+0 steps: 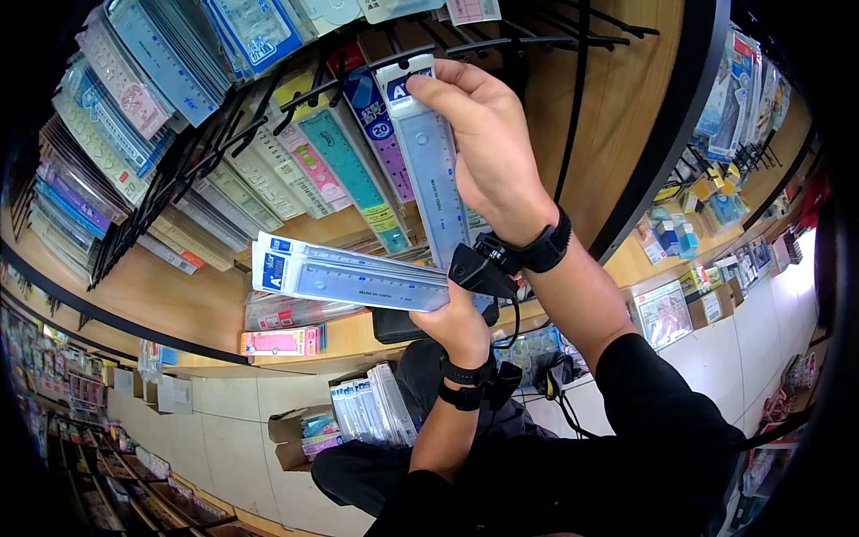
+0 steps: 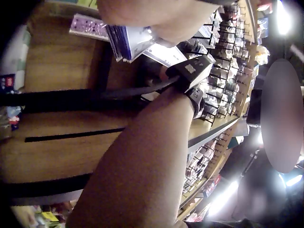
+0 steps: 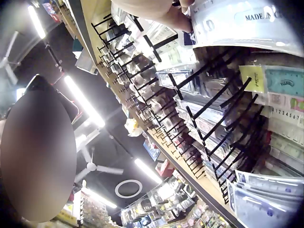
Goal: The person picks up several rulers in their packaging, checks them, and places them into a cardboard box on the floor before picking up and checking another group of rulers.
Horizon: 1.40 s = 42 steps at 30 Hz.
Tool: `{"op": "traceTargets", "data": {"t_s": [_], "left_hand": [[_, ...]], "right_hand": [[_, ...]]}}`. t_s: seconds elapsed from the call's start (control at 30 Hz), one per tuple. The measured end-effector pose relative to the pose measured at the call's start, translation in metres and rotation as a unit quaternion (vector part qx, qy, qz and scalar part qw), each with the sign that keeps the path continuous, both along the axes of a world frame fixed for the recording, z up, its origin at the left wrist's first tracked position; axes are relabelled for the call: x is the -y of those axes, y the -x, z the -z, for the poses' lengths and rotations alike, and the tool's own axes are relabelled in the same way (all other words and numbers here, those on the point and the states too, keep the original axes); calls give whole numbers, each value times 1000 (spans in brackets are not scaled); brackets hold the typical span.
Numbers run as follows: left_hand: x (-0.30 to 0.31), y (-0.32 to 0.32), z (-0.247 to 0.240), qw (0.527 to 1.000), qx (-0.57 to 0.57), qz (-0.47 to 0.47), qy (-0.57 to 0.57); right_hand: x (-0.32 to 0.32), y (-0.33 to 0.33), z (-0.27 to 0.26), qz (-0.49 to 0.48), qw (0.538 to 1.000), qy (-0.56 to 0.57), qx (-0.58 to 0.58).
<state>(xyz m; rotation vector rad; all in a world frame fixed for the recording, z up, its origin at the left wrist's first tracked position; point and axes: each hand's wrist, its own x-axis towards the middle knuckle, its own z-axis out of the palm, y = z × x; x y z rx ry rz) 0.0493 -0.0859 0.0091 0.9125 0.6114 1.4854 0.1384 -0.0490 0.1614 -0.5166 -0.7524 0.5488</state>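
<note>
In the head view my right hand (image 1: pixel 499 148) pinches the top of a clear blue ruler (image 1: pixel 431 170) in a plastic sleeve, thumb over its dark blue label. The sleeve's top end overlaps a black display hook (image 1: pixel 404 61), and the ruler hangs down from there. Below, my left hand (image 1: pixel 458 324) grips a fanned stack of similar packaged rulers (image 1: pixel 340 279), held nearly level with labels to the left. The right wrist view shows the fingertips at the ruler's (image 3: pixel 242 23) labelled end. In the left wrist view the stack (image 2: pixel 130 42) sticks out under the left hand (image 2: pixel 152 16).
Rows of black hooks (image 1: pixel 237 134) carry other packaged rulers, including a teal one (image 1: pixel 344 166) and a purple one (image 1: pixel 392 159). A pink package (image 1: pixel 282 342) lies on the wooden bottom shelf. On the floor stands an open cardboard box (image 1: pixel 284 438) of packaged goods.
</note>
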Motion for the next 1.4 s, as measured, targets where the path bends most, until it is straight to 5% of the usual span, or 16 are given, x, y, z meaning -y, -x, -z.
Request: {"op": "traceTargets", "data": {"t_s": [0.7,1.0,1.4], "left_hand": [[0,-4,8,999,-7,-46,-10],[3,-4,-5,998,48,-5,40],[-6,-4,7,993,85,50,61]], "right_hand": [[-3,-3,-2,-21,999,13,-45],[0,-10,-3,-114,991,5,-68],[1,-9,-6,-90,993,25,-70]]}}
